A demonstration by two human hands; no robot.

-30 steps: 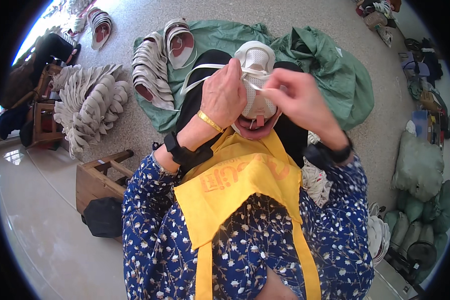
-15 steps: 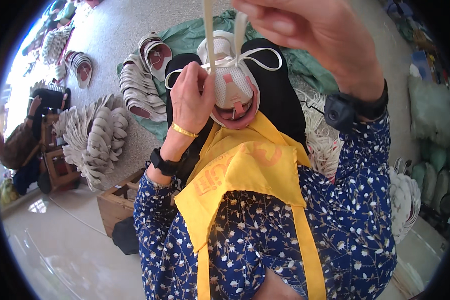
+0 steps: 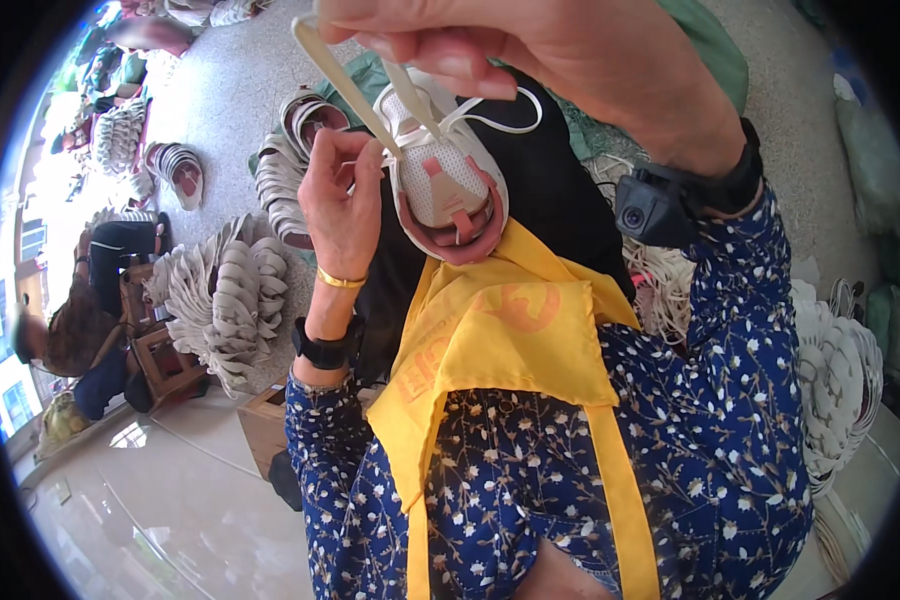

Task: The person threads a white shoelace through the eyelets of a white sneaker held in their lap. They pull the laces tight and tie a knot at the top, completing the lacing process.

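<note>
A white and pink sneaker (image 3: 450,180) rests in my lap with its heel and pink collar toward me, over a yellow apron (image 3: 510,340). My right hand (image 3: 550,60) is raised over the toe, fingers closed on a cream shoelace (image 3: 345,85). Two strands of the lace stretch from that hand down to the shoe. At the shoe's left side my left hand (image 3: 340,200) pinches the lace near the eyelets, thumb against forefinger. A loose loop of lace curves out on the right. The right hand partly covers the front of the shoe.
Stacks of pale shoe uppers (image 3: 225,290) lie on the floor at the left, more by my knee (image 3: 285,180). A green sack (image 3: 705,50) lies ahead. White laces (image 3: 665,295) are heaped at my right. Another person (image 3: 85,300) sits at the far left near a wooden stool (image 3: 165,355).
My right hand has come lower and to the left, and the strands now slant leftward. The left hand has moved slightly left, still pinching. My view has shifted a little.
</note>
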